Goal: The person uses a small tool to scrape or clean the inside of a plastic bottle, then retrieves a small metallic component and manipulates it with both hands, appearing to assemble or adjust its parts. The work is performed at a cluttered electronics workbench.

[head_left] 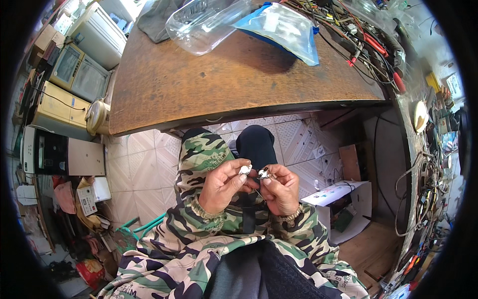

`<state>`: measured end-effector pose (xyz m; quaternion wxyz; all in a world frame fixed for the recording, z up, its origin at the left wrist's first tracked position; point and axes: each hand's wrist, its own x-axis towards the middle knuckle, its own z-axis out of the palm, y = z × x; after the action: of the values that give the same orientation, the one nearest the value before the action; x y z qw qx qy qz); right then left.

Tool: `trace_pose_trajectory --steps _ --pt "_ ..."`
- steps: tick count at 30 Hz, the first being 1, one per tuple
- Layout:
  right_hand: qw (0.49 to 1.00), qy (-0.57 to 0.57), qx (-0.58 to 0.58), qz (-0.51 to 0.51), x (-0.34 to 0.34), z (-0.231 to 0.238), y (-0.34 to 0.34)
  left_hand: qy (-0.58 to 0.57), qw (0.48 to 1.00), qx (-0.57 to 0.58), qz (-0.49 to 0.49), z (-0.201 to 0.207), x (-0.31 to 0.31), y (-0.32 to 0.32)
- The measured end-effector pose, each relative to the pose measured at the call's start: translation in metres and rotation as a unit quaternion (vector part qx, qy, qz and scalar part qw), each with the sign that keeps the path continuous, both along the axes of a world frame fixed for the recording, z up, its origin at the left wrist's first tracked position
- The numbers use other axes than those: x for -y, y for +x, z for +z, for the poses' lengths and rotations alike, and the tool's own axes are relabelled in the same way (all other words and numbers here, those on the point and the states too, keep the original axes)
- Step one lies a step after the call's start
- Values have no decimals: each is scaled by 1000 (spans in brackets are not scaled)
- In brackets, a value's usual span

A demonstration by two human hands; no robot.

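Above my lap, my left hand [219,189] pinches a small rounded white piece [245,170] between thumb and fingertips. Close beside it, my right hand [283,192] grips a small dark and silvery metal part [263,174] with some white on it. The two pieces are held apart by a narrow gap. Their exact kind is too small to make out. A thin wire or strip seems to show below the fingers, but where it ends is hidden by the hands.
Ahead stands a brown wooden table [174,84]. On it lie a clear plastic tray [199,30], a blue and clear bag [284,31], and tangled wires [348,30] with red-handled tools. An open white box [356,209] sits low on the right. Appliances line the left side.
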<state>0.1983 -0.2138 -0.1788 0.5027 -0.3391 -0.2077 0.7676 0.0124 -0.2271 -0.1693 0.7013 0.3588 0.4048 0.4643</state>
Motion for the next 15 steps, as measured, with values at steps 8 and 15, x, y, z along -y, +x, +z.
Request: trace_pose_trajectory --steps 8,15 --pt "1000 12 -2 -9 3 0 -2 87 989 -100 71 -10 3 6" --pt "998 10 -11 -53 -2 -2 2 45 994 -100 15 8 3 10"
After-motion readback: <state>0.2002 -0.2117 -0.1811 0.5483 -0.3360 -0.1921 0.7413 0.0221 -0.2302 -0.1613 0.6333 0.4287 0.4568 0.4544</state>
